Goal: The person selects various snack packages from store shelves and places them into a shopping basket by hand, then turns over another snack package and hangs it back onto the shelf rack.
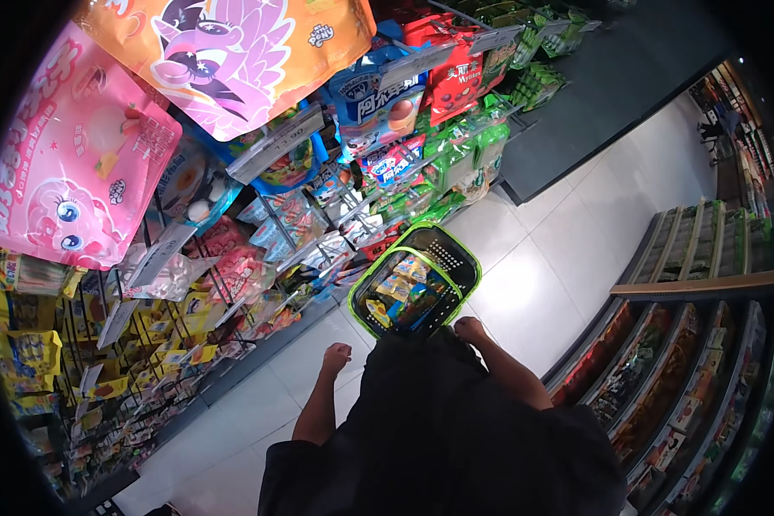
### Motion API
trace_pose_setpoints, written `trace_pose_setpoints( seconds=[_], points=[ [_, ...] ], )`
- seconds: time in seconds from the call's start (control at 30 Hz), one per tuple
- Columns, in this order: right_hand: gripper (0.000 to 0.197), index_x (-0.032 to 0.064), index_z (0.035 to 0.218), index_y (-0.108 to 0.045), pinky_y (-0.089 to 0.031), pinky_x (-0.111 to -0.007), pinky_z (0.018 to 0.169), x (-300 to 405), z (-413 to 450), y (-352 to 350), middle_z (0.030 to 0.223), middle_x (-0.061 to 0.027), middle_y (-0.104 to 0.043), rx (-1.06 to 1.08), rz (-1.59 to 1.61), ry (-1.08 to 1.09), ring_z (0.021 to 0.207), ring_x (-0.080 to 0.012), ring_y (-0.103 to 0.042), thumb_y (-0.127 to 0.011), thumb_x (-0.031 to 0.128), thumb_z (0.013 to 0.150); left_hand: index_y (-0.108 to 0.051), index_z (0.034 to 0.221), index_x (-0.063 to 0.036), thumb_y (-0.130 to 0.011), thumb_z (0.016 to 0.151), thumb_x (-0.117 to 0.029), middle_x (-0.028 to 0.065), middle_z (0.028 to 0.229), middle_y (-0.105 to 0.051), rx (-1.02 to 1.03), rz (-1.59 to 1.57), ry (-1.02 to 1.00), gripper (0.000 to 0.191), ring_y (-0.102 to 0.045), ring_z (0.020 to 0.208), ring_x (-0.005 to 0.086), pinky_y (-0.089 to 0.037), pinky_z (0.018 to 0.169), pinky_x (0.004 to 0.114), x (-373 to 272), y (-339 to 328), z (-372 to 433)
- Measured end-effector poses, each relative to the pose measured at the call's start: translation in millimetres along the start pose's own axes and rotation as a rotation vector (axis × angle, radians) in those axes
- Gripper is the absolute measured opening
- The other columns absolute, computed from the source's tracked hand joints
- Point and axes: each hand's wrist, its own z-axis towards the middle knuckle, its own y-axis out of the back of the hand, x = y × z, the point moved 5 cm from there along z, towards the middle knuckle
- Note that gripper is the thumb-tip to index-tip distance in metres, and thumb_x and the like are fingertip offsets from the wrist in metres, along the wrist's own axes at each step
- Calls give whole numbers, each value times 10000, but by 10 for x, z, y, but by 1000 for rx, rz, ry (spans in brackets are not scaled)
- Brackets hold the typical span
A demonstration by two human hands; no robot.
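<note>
My left hand (337, 357) hangs in front of the hanging snack racks with its fingers curled, and nothing shows in it. My right hand (469, 329) is curled at the near right side of a shopping basket; whether it touches or grips anything there cannot be told. The black basket with a green rim (474, 253) lies just beyond my dark clothing, which hides its near edge. Inside it are several yellowish snack packs (400, 284) and a blue package (407, 312). A pink pouch (84, 161) and an orange pouch (251, 58) hang large and near at the upper left.
Metal peg hooks with bagged sweets, among them a blue candy bag (377, 106) and a red candy bag (451, 80), fill the left side. Price tag holders (276, 143) stick out from them. Shelves with a wooden edge (696, 282) stand at right, across a tiled floor (522, 290).
</note>
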Motion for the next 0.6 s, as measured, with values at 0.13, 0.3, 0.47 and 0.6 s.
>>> trace_pose_setpoints(
  seconds=[0.13,0.3,0.47,0.6],
  points=[
    [291,4,969,-689,-554,-311,655,-23,126,31,825,-108,-703,48,-21,152,696,-172,-691,-589,231,815,-641,926,-30,-620,840,-219,65,795,-662,-32,1,147,208,-660,678,160,-492,559,275,150,-45,-203],
    [308,12,1016,-673,-540,-295,572,-499,355,-38,856,-101,-697,151,169,-3,674,-178,-682,-588,243,831,-628,1003,-32,-596,872,-228,65,846,-662,-87,-89,145,237,-654,716,161,-491,591,280,159,-160,-571],
    [277,27,1002,-668,-531,-281,533,-1169,531,-50,843,-95,-690,305,-94,61,665,-169,-675,-560,230,848,-627,988,55,-602,870,-177,103,834,-648,-176,-138,65,262,-650,720,186,-544,653,302,-44,-360,-849],
    [228,33,960,-651,-527,-291,524,-1072,350,132,824,-90,-683,308,159,-172,655,-177,-669,-539,204,858,-629,1003,54,-606,864,-172,116,847,-659,-216,-88,84,266,-656,723,189,-547,652,307,134,-390,-960]
  ],
)
